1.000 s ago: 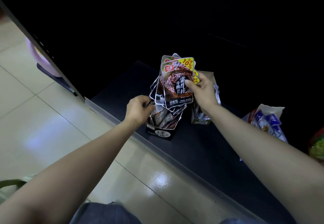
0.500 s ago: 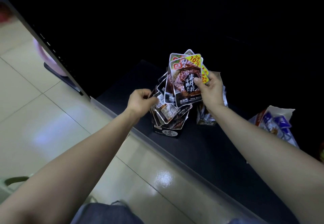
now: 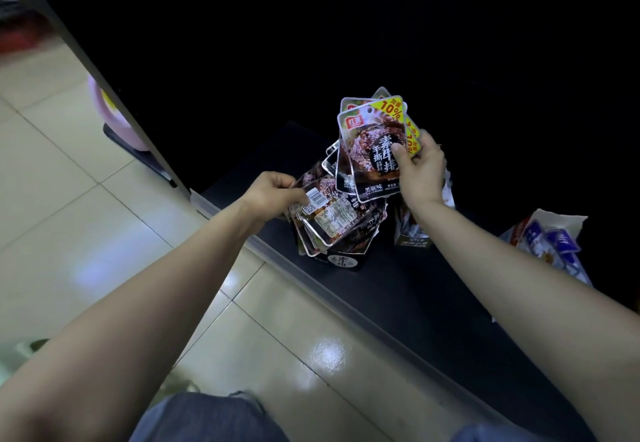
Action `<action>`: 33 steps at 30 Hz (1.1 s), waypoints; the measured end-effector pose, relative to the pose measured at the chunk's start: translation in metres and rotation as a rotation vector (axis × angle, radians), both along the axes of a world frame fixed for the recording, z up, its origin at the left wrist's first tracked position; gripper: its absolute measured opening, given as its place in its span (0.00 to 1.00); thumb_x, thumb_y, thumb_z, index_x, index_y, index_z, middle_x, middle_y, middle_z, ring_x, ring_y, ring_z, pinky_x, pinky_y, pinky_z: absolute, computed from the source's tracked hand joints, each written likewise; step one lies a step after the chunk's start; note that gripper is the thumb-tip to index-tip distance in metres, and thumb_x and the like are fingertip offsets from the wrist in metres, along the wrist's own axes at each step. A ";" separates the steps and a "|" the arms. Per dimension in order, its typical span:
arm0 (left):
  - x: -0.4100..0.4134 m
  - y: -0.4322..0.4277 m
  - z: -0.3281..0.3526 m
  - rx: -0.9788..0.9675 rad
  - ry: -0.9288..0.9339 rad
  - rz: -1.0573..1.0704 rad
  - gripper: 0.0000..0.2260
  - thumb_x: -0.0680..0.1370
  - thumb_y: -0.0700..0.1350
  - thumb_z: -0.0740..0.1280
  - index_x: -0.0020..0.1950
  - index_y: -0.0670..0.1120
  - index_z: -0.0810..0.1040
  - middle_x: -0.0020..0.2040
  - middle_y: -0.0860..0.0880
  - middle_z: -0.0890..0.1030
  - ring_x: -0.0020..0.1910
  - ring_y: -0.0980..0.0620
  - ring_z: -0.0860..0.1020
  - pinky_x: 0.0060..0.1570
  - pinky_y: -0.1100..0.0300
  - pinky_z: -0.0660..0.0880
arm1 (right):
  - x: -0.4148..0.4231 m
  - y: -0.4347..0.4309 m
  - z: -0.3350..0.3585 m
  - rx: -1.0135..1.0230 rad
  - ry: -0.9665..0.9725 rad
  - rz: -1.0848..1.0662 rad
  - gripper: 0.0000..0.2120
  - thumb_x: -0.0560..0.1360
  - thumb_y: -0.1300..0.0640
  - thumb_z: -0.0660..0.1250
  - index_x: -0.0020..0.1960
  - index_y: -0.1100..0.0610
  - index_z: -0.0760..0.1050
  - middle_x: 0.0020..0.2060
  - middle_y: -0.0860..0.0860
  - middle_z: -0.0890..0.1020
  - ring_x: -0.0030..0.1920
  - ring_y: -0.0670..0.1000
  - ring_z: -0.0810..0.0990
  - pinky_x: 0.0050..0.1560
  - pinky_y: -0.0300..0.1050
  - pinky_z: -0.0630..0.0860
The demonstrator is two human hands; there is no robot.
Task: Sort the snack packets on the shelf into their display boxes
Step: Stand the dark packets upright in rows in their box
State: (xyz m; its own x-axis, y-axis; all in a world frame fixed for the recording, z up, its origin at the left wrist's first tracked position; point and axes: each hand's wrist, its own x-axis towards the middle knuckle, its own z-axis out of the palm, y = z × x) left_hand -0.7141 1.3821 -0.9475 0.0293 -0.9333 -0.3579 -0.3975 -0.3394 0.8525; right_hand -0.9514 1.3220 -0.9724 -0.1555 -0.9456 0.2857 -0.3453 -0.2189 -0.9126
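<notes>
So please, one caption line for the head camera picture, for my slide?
Right hand holds a fan of snack packets while left hand pulls one packet from the black display box.

Front packets [image 3: 372, 150]: dark brown-black, silver borders, yellow corner flash with red "10%", red logo. Back-facing packet [image 3: 330, 214]: silver, white barcode panel. Display box [image 3: 343, 261]: black, white emblem. Side packets [image 3: 550, 240]: blue and white. Shelf [image 3: 433, 303]: black. Floor tiles [image 3: 86, 233]: glossy cream.

Single head view, looking steeply down, close over shelf [image 3: 398, 303] at centre right; floor [image 3: 69, 216] at left.
</notes>
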 end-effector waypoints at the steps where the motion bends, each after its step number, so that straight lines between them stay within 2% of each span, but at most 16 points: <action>1: -0.002 0.000 0.001 -0.001 -0.012 0.001 0.07 0.74 0.36 0.71 0.38 0.37 0.76 0.39 0.39 0.77 0.37 0.46 0.76 0.36 0.58 0.75 | 0.003 0.000 -0.002 0.008 0.012 -0.006 0.13 0.81 0.59 0.63 0.64 0.61 0.72 0.50 0.50 0.80 0.52 0.49 0.79 0.50 0.35 0.76; 4: -0.006 -0.001 0.005 -0.015 -0.058 -0.013 0.07 0.73 0.36 0.72 0.39 0.34 0.77 0.36 0.40 0.74 0.36 0.47 0.73 0.33 0.61 0.73 | 0.006 -0.003 -0.007 0.058 -0.006 -0.076 0.16 0.81 0.57 0.63 0.68 0.60 0.70 0.53 0.52 0.78 0.55 0.52 0.77 0.56 0.48 0.76; 8: -0.007 -0.001 0.011 -0.016 -0.076 -0.062 0.10 0.73 0.36 0.72 0.35 0.38 0.74 0.34 0.42 0.72 0.31 0.49 0.70 0.26 0.66 0.69 | 0.000 -0.012 -0.008 0.035 0.064 -0.139 0.18 0.81 0.54 0.63 0.70 0.55 0.68 0.58 0.57 0.77 0.57 0.55 0.76 0.57 0.51 0.77; 11: -0.004 0.000 0.011 -0.002 -0.045 -0.061 0.12 0.74 0.35 0.71 0.32 0.41 0.73 0.32 0.44 0.75 0.29 0.54 0.73 0.26 0.68 0.71 | -0.001 -0.011 -0.008 0.047 0.087 -0.111 0.17 0.80 0.58 0.64 0.67 0.59 0.69 0.53 0.56 0.78 0.52 0.54 0.76 0.48 0.41 0.74; 12: -0.002 0.000 0.011 0.003 -0.029 -0.055 0.11 0.74 0.35 0.71 0.32 0.41 0.74 0.32 0.44 0.76 0.30 0.54 0.75 0.27 0.68 0.72 | -0.001 -0.012 -0.008 0.046 0.090 -0.114 0.16 0.80 0.59 0.64 0.67 0.60 0.69 0.53 0.57 0.78 0.51 0.55 0.76 0.46 0.42 0.73; 14: 0.006 -0.001 0.010 0.022 0.024 -0.034 0.09 0.74 0.35 0.70 0.35 0.40 0.76 0.35 0.44 0.79 0.33 0.53 0.77 0.29 0.67 0.75 | -0.002 -0.013 -0.006 0.027 0.084 -0.105 0.16 0.80 0.59 0.63 0.67 0.60 0.68 0.55 0.59 0.77 0.53 0.57 0.76 0.50 0.47 0.74; 15: 0.010 -0.001 0.009 0.034 0.058 -0.024 0.08 0.74 0.35 0.70 0.36 0.41 0.76 0.35 0.45 0.81 0.33 0.53 0.79 0.29 0.66 0.76 | -0.004 -0.014 -0.004 0.016 0.085 -0.096 0.16 0.81 0.59 0.62 0.68 0.60 0.67 0.55 0.58 0.77 0.54 0.56 0.76 0.51 0.44 0.75; 17: 0.020 0.001 0.006 0.050 0.131 -0.007 0.08 0.75 0.34 0.69 0.36 0.41 0.77 0.34 0.47 0.83 0.33 0.54 0.81 0.30 0.65 0.76 | -0.007 -0.015 0.000 0.006 0.088 -0.095 0.17 0.81 0.60 0.61 0.69 0.59 0.66 0.55 0.52 0.76 0.53 0.47 0.74 0.49 0.29 0.72; 18: 0.024 0.002 0.004 0.052 0.171 -0.001 0.09 0.75 0.34 0.69 0.35 0.42 0.78 0.33 0.48 0.83 0.32 0.54 0.81 0.29 0.65 0.76 | -0.008 -0.015 0.000 0.000 0.081 -0.104 0.17 0.82 0.60 0.60 0.70 0.59 0.65 0.54 0.50 0.75 0.51 0.42 0.73 0.47 0.24 0.69; 20: 0.032 0.003 0.001 0.054 0.255 -0.009 0.15 0.76 0.33 0.67 0.31 0.45 0.80 0.33 0.48 0.83 0.32 0.53 0.82 0.30 0.65 0.76 | -0.009 -0.013 -0.001 -0.001 0.071 -0.111 0.18 0.82 0.60 0.60 0.71 0.58 0.64 0.55 0.49 0.74 0.51 0.40 0.72 0.50 0.26 0.70; 22: 0.039 0.004 0.000 0.069 0.310 -0.040 0.17 0.76 0.33 0.66 0.29 0.46 0.82 0.34 0.47 0.84 0.33 0.52 0.82 0.32 0.64 0.77 | -0.009 -0.011 -0.004 0.009 0.071 -0.100 0.18 0.82 0.59 0.61 0.71 0.56 0.64 0.57 0.51 0.75 0.56 0.46 0.74 0.54 0.34 0.72; 24: 0.045 0.006 -0.003 0.085 0.332 -0.063 0.14 0.73 0.34 0.68 0.29 0.46 0.82 0.35 0.46 0.84 0.33 0.52 0.82 0.33 0.64 0.78 | -0.012 -0.012 -0.004 0.022 0.064 -0.081 0.19 0.81 0.59 0.61 0.71 0.56 0.64 0.58 0.51 0.75 0.57 0.47 0.73 0.52 0.28 0.69; 26: 0.052 0.007 -0.006 0.112 0.355 -0.047 0.06 0.67 0.38 0.70 0.31 0.45 0.82 0.36 0.44 0.84 0.34 0.50 0.83 0.35 0.62 0.79 | -0.015 -0.013 -0.003 0.043 0.071 -0.075 0.18 0.82 0.59 0.60 0.70 0.57 0.64 0.54 0.47 0.75 0.54 0.42 0.73 0.48 0.22 0.67; 28: 0.058 0.008 -0.009 0.119 0.365 -0.023 0.02 0.63 0.40 0.71 0.31 0.45 0.82 0.36 0.44 0.84 0.34 0.49 0.83 0.38 0.60 0.78 | -0.015 -0.012 -0.003 0.054 0.076 -0.079 0.17 0.82 0.59 0.60 0.70 0.58 0.64 0.52 0.45 0.75 0.52 0.40 0.73 0.50 0.27 0.70; 31: 0.063 0.007 -0.010 0.100 0.361 -0.018 0.01 0.61 0.41 0.72 0.31 0.46 0.83 0.36 0.44 0.85 0.34 0.49 0.83 0.40 0.59 0.77 | -0.010 -0.009 -0.005 0.045 0.083 -0.078 0.18 0.81 0.58 0.60 0.71 0.56 0.64 0.60 0.53 0.75 0.59 0.49 0.73 0.59 0.46 0.73; 33: 0.063 0.008 -0.009 0.099 0.378 -0.034 0.03 0.58 0.42 0.73 0.30 0.46 0.82 0.36 0.45 0.85 0.35 0.49 0.83 0.38 0.60 0.78 | -0.008 -0.008 -0.002 0.047 0.052 -0.086 0.17 0.81 0.58 0.60 0.70 0.57 0.64 0.59 0.54 0.76 0.57 0.51 0.75 0.58 0.50 0.75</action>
